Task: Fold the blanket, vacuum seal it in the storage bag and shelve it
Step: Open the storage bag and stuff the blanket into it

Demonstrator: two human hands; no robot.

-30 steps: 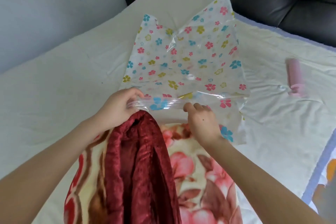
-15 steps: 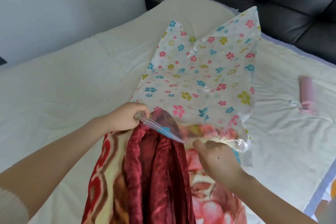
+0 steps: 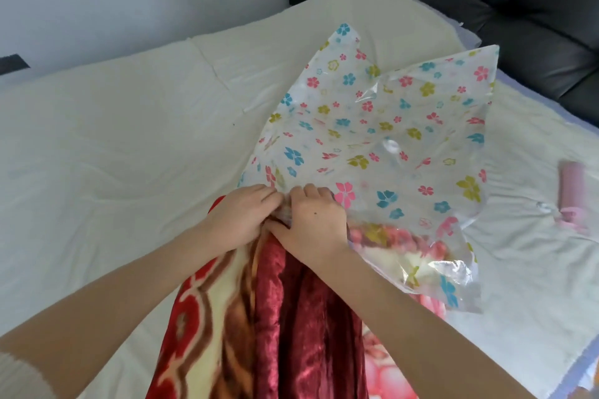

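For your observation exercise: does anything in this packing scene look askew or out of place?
Yes. The storage bag sits crooked over the folded blanket: its right side covers a blanket corner, while both hands bunch the opening at the left. Most of the blanket is outside.

Folded red, floral blanket [image 3: 285,317] lies on the bed, its far end inside the flower-printed clear storage bag [image 3: 382,126].

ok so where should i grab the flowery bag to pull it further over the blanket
Probably pinch the storage bag at its open rim, one side each, coming from the near end: that mouth already overlaps the folded blanket, and the far end is closed.
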